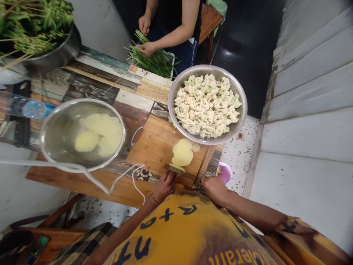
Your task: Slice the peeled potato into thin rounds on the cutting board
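My right hand (216,189) is closed round the handle of a wide-bladed knife (186,174) at the near edge of the wooden cutting board (150,141). Close behind the blade, my left hand (165,186) has its fingers bent together; whatever they hold is hidden by the knife and fingers. A pale potato slice (176,166) lies against the blade's far side. Beyond it, more thin potato slices (182,152) overlap in a loose pile on the board.
A steel bowl (171,99) of cauliflower stands at the board's far right. Left is a steel bowl (44,137) with potatoes in water. A white cable (110,189) crosses nearby. Across the table, a co-worker's hands (147,48) handle long green stalks (158,63). A pot (64,51) holds skewered greens.
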`<move>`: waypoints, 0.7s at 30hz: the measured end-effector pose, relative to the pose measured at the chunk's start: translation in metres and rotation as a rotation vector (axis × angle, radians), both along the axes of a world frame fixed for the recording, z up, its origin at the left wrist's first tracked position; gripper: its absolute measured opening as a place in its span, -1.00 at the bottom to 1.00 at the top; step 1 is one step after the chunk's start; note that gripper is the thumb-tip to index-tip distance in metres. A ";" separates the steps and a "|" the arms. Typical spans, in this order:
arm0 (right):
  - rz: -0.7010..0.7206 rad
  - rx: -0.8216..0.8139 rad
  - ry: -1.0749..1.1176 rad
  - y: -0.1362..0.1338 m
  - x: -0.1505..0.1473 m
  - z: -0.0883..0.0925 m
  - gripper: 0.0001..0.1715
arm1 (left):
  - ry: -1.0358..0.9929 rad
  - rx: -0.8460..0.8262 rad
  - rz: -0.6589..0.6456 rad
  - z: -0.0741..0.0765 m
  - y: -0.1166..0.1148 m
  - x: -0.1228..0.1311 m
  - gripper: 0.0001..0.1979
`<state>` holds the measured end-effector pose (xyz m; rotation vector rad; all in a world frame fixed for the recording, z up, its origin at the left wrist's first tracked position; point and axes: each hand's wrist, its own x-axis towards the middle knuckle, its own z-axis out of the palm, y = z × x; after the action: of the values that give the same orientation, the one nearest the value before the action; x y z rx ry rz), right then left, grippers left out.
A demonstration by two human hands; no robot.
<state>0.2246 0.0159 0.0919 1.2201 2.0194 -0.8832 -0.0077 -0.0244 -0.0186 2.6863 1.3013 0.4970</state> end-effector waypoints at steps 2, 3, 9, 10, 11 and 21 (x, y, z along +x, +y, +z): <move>-0.012 0.025 0.014 0.002 -0.005 -0.012 -0.76 | 0.012 0.024 0.007 -0.002 0.000 0.001 -0.72; -0.019 0.040 0.019 0.003 -0.008 -0.017 -0.76 | 0.016 0.036 0.010 -0.003 -0.001 0.001 -0.70; -0.059 0.102 0.039 0.010 -0.015 -0.029 -0.66 | 0.025 0.076 0.010 -0.006 0.001 0.002 -0.67; -0.063 0.106 0.043 0.010 -0.014 -0.026 -0.64 | 0.029 0.069 0.012 -0.006 0.002 0.002 -0.67; -0.066 0.110 0.048 0.009 -0.012 -0.021 -0.62 | 0.027 0.062 0.015 -0.005 0.002 0.002 -0.68; 0.005 0.066 0.033 -0.008 0.007 0.021 -0.79 | -0.095 -0.106 0.073 -0.008 -0.002 0.003 -0.81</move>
<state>0.2319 0.0080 0.1131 1.2430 2.0923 -0.8450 -0.0051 -0.0261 -0.0261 2.5060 1.3635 0.5404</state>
